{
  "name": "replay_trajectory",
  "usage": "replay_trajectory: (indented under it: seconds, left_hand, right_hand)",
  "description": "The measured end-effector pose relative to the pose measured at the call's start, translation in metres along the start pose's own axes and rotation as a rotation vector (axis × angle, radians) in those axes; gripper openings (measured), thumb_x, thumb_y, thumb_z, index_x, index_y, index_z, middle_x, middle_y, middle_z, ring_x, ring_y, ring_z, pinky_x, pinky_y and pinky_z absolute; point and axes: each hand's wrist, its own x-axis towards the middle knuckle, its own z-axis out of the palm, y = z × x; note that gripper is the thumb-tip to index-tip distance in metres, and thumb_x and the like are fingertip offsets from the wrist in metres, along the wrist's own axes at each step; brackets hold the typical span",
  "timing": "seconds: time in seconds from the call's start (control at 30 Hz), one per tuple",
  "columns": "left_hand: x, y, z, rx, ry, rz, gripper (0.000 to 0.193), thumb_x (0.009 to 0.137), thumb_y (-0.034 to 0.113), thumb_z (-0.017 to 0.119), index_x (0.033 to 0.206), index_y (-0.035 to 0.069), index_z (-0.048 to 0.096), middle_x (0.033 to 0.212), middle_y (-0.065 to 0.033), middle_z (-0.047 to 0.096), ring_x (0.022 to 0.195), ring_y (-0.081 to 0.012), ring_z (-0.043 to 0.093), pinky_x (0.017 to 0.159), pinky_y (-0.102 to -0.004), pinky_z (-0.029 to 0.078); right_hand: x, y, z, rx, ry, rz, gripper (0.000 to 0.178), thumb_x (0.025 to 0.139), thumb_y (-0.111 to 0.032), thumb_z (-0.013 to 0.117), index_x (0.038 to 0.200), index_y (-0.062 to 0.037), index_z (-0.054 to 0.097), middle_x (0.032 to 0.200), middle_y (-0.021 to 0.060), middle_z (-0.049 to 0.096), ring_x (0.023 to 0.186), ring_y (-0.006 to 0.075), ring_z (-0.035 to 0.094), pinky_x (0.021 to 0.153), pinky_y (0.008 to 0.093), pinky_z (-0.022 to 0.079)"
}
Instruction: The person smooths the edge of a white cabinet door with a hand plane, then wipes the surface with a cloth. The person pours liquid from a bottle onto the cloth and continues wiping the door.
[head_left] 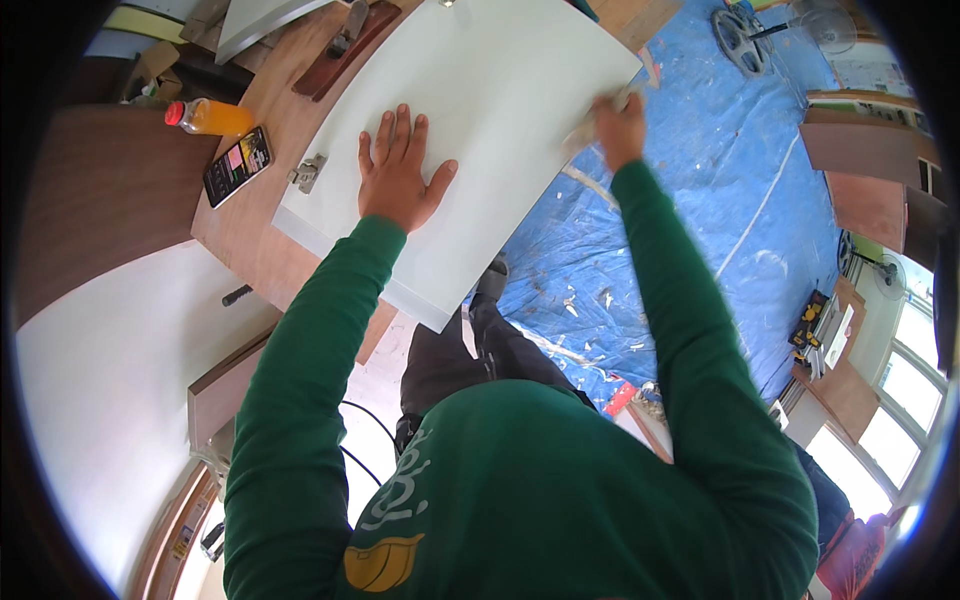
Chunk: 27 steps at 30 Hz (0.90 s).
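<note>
A white cabinet door panel [500, 110] lies flat on a wooden worktop, its right edge reaching out over the blue-sheeted floor. My left hand [398, 180] rests flat on its face, fingers spread. A metal hinge [307, 173] is fixed near the left edge of the panel, and part of another metal fitting [447, 2] shows at the top. At the panel's right edge, my right hand [618, 125] is closed, blurred by motion. Something pale shows around its fingers, too smeared to name.
On the worktop [262, 225] left of the panel are a phone [238, 167], a bottle of orange drink [212, 117] and a reddish-brown wooden hand plane [345, 48]. A blue tarp [690, 210] with scattered scraps covers the floor. A fan [742, 42] stands far right.
</note>
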Motion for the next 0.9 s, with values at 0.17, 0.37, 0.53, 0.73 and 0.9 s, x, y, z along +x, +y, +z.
replay_trajectory:
  seconds: [0.17,0.37,0.53,0.73,0.9]
  left_hand:
    - [-0.001,-0.003,0.0,-0.008,0.018,-0.006,0.075,0.103,0.056,0.047,0.16,0.008,0.038,0.17,-0.0153,0.027,0.159,-0.0324,0.017,0.127,-0.0561,0.005]
    - [-0.003,-0.005,0.005,-0.007,0.022,-0.002,0.074,0.104,0.056,0.045,0.16,0.008,0.038,0.17,-0.0161,0.026,0.159,-0.0331,0.017,0.127,-0.0565,0.005]
    - [-0.002,-0.009,0.012,-0.041,0.029,-0.005,0.074,0.105,0.057,0.038,0.16,0.007,0.037,0.17,-0.0163,0.026,0.159,-0.0332,0.016,0.127,-0.0604,0.003]
    - [-0.001,-0.011,0.019,-0.037,0.089,0.024,0.072,0.105,0.056,0.04,0.157,0.007,0.041,0.168,-0.0176,0.03,0.158,-0.0345,0.018,0.126,-0.06,0.006]
    - [0.0,-0.013,0.022,-0.032,0.111,0.049,0.073,0.105,0.057,0.036,0.157,0.005,0.041,0.167,-0.0178,0.031,0.158,-0.035,0.021,0.126,-0.062,0.007]
  right_hand:
    - [0.08,0.0,-0.009,-0.155,0.125,-0.042,0.041,0.091,-0.023,0.07,0.126,-0.0023,0.062,0.119,0.0235,0.072,0.108,0.0419,0.069,0.093,0.0442,0.053]
    - [-0.055,-0.014,0.011,-0.492,0.051,-0.218,0.045,0.093,-0.025,0.068,0.133,-0.0044,0.063,0.109,0.0271,0.072,0.103,0.0437,0.07,0.088,0.0474,0.057]
    - [-0.268,-0.028,0.042,-0.332,-0.249,-0.044,0.047,0.091,-0.016,0.074,0.132,0.0041,0.062,0.095,0.0223,0.073,0.076,0.0254,0.072,0.071,0.0381,0.056]
    - [-0.37,-0.033,0.05,-0.193,-0.355,0.015,0.042,0.087,-0.005,0.074,0.127,0.0065,0.064,0.116,0.0217,0.071,0.103,0.0266,0.071,0.089,0.0366,0.055]
    - [-0.253,-0.05,0.042,-0.076,-0.159,0.253,0.04,0.094,-0.012,0.073,0.127,0.0077,0.063,0.107,0.0084,0.074,0.093,0.0096,0.063,0.08,0.0287,0.054]
